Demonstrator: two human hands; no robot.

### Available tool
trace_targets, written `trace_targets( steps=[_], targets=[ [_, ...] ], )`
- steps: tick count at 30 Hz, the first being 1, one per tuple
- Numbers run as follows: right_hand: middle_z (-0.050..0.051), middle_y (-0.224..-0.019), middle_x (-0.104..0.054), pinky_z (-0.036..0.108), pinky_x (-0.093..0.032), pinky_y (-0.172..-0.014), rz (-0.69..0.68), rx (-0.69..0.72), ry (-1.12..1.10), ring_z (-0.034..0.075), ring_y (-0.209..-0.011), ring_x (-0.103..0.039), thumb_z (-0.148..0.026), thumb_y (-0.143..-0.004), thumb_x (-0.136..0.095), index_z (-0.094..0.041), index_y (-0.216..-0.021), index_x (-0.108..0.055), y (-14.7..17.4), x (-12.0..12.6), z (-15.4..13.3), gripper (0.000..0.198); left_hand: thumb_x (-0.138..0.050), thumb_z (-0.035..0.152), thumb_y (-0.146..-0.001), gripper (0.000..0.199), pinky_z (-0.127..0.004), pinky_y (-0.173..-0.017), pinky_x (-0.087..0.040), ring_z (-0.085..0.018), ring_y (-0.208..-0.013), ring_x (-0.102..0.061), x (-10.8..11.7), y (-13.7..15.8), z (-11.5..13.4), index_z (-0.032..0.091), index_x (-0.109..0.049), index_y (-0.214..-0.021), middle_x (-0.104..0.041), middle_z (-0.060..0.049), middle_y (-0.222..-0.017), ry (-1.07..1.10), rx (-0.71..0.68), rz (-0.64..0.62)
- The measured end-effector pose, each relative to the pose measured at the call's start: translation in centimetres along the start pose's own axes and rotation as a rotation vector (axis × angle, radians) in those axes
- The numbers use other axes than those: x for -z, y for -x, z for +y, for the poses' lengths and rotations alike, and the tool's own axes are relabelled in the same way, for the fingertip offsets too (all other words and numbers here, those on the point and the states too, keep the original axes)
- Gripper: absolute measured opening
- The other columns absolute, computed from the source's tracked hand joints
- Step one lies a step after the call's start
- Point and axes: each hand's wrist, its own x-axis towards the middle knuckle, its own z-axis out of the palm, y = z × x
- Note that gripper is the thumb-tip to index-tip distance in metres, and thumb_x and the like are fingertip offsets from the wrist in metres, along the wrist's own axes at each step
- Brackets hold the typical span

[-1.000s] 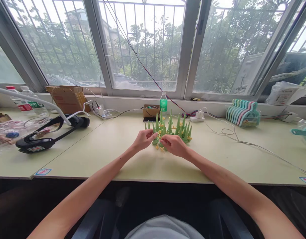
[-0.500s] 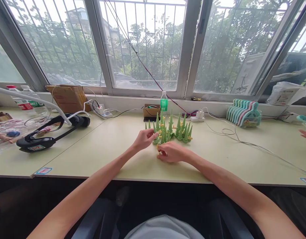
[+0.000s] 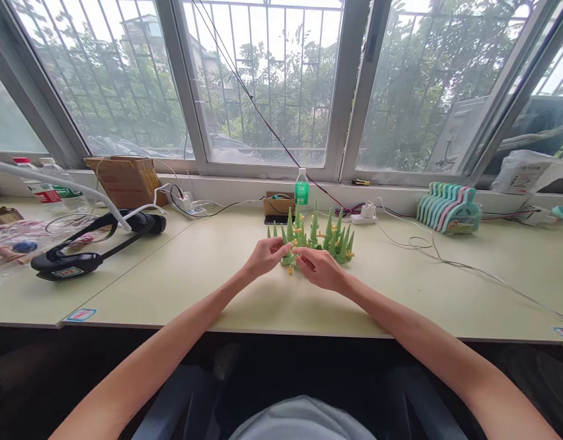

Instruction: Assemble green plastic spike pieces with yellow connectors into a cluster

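Note:
A cluster of green cone-shaped pieces (image 3: 314,231) stands upright on the table in front of me, with small yellow pieces among them. My left hand (image 3: 264,256) has its fingers closed around a green cone (image 3: 287,260) at the cluster's near left side. Just to the right, my right hand (image 3: 322,267) is curled, thumb and forefinger drawn together near that cone. Whatever sits between those fingertips is too small to make out. A small yellow piece (image 3: 290,269) shows below the held cone, between my hands. My right hand hides part of the cluster's front.
Behind the cones are a green-labelled bottle (image 3: 301,189), a dark phone (image 3: 276,219) and a power strip (image 3: 364,217). A black headset (image 3: 71,261) lies at left near a cardboard box (image 3: 126,181). Teal and pink hangers (image 3: 449,209) stand at right, with a white cable (image 3: 446,261) nearby.
My right hand has lifted from the table and moved away from me, up beside the held cone. My left hand stays put. Another person's hand at the right edge has mostly left view.

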Motion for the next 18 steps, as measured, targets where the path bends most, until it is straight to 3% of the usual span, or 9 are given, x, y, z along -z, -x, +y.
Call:
trace_targets(
  steps=[2, 9, 15, 18],
  targets=[
    [0.004, -0.078, -0.066, 0.022, -0.04, -0.06, 0.047, -0.036, -0.002, 0.01, -0.055, -0.049, -0.029, -0.101, -0.039, -0.017, -0.111, -0.061, 0.0, 0.1, 0.2, 0.027, -0.059, 0.049, -0.086, 0.046, -0.021, -0.043, -0.026, -0.007, -0.046, -0.035, 0.0, 0.1, 0.4, 0.019, -0.036, -0.06, -0.038, 0.005, -0.05, 0.065, 0.019, -0.021],
    [0.003, -0.079, -0.066, 0.021, -0.038, -0.054, 0.154, -0.177, -0.067, 0.009, -0.051, -0.05, -0.039, -0.102, -0.041, -0.019, -0.099, -0.055, 0.0, 0.2, 0.2, 0.025, -0.062, 0.053, -0.085, 0.048, -0.021, -0.042, -0.024, -0.006, -0.042, -0.034, 0.1, 0.5, 1.4, 0.018, -0.04, -0.06, -0.04, 0.006, -0.046, 0.219, 0.131, -0.145],
    [-0.001, -0.066, -0.058, 0.021, -0.036, -0.054, 0.162, -0.174, -0.073, 0.009, -0.05, -0.047, -0.044, -0.1, -0.044, -0.019, -0.091, -0.053, 0.0, 0.1, 0.5, 0.028, -0.065, 0.052, -0.084, 0.047, -0.022, -0.042, -0.025, -0.006, -0.042, -0.036, -0.2, 0.5, 1.1, 0.017, -0.043, -0.06, -0.043, 0.005, -0.047, 0.281, 0.156, -0.204],
    [0.0, -0.072, -0.06, 0.021, -0.037, -0.056, 0.139, -0.148, -0.085, 0.009, -0.052, -0.046, -0.044, -0.1, -0.044, -0.019, -0.09, -0.053, 0.0, 0.0, 0.5, 0.029, -0.066, 0.052, -0.083, 0.047, -0.022, -0.042, -0.025, -0.006, -0.042, -0.036, -0.2, 0.5, 1.0, 0.017, -0.045, -0.06, -0.043, 0.004, -0.047, 0.301, 0.16, -0.211]
  ],
)
